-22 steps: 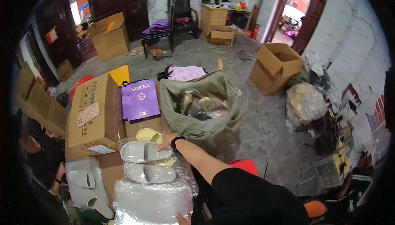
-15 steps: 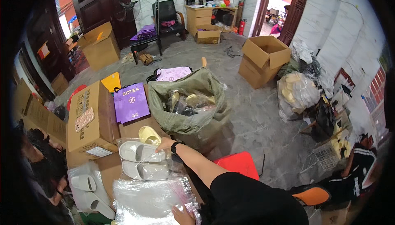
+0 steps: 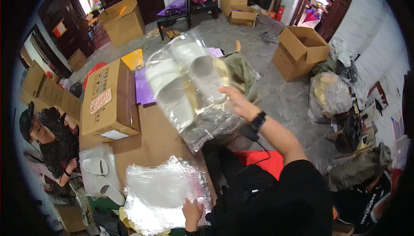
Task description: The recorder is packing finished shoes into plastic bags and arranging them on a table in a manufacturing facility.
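My right hand (image 3: 239, 103) is closed on the edge of a clear plastic bag, lifted over the table's far right side. Inside the bag are white slippers (image 3: 171, 86), with pale yellow ones showing through behind them. At the near edge of the table, my left hand (image 3: 192, 211) lies on a stack of clear plastic bags (image 3: 159, 188), its fingers curled at the stack's edge. Another bagged pair of white slippers (image 3: 95, 166) lies to the left of the stack. Beyond the raised bag stands a green woven sack (image 3: 243, 73), partly hidden.
A cardboard box (image 3: 110, 106) with a patterned phone (image 3: 101, 101) on it stands at the table's left, beside a purple paper bag (image 3: 143, 87). A red stool (image 3: 269, 160) is to the right. An open carton (image 3: 299, 52) stands farther off. A co-worker (image 3: 51, 136) is at the left.
My right hand has lifted the bagged slippers off the table, up and to the right. My left hand has shifted slightly up on the bag stack. The view has turned left.
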The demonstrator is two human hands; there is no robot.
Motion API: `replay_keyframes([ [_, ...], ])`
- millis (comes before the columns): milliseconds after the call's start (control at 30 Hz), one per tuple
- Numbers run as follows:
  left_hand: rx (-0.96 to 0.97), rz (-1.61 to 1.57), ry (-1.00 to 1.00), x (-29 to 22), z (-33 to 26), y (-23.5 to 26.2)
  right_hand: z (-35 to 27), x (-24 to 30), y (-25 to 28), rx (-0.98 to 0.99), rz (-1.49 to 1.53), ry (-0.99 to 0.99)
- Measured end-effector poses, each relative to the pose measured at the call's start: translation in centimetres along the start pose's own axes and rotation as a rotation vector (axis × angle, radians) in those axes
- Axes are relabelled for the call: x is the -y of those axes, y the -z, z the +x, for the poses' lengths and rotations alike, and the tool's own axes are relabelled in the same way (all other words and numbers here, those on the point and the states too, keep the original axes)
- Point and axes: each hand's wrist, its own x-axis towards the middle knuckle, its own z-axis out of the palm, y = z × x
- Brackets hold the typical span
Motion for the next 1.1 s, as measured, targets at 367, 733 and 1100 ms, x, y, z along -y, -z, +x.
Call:
replay_keyframes([
  [367, -0.028, -1.213, 0.027, -15.2, 28.4, 11.1, 6.4, -5.8, 15.5, -0.721, 0.555, -0.215],
  [733, -0.011, -1.163, 0.665, -15.9, 44.7, 7.2, 14.1, -13.2, 22.0, -0.493, 0.486, -0.796],
  [1100, 0.159, -1.882, 0.34, -18.1, 35.6, 18.9, 16.5, -14.8, 23.8, 0.037, -0.568, -1.297],
])
